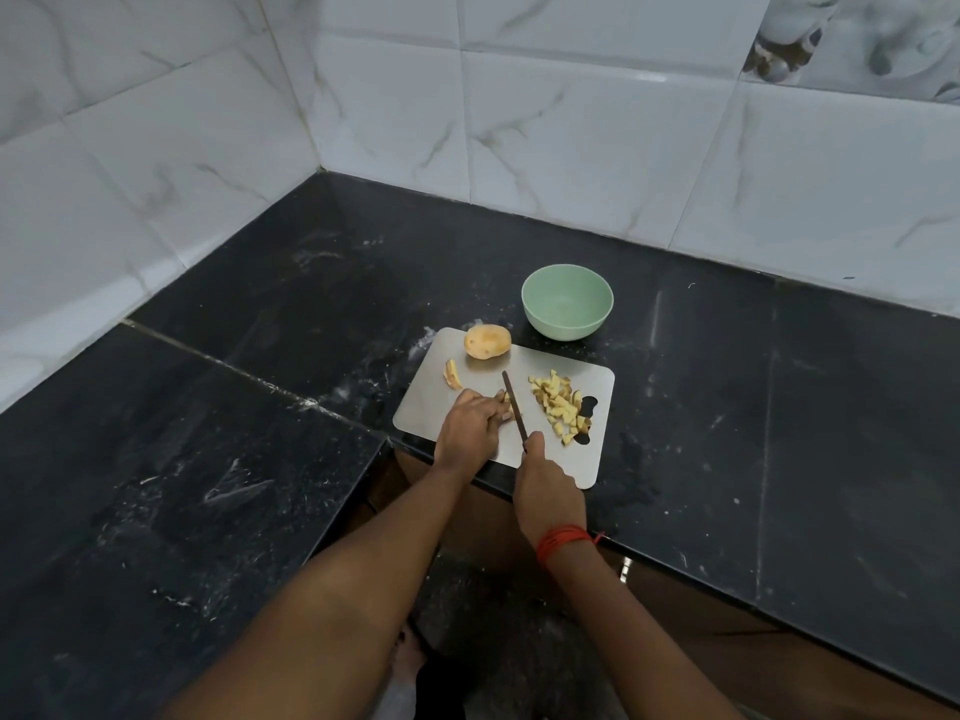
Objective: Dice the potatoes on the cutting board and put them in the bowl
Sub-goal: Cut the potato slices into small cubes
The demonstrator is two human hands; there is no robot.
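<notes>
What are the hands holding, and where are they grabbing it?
The right hand grips the knife by its handle, blade forward. The left hand holds a potato piece on the cutting board under its curled fingers.

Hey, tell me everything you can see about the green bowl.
The green bowl is round and pale mint, matte like plastic, with a plain smooth rim. It stands upright and empty, with no potato in it yet. It sits on the black counter just past the far edge of the cutting board, to the right of the whole potato. Whether it touches the board's edge is unclear.
</notes>
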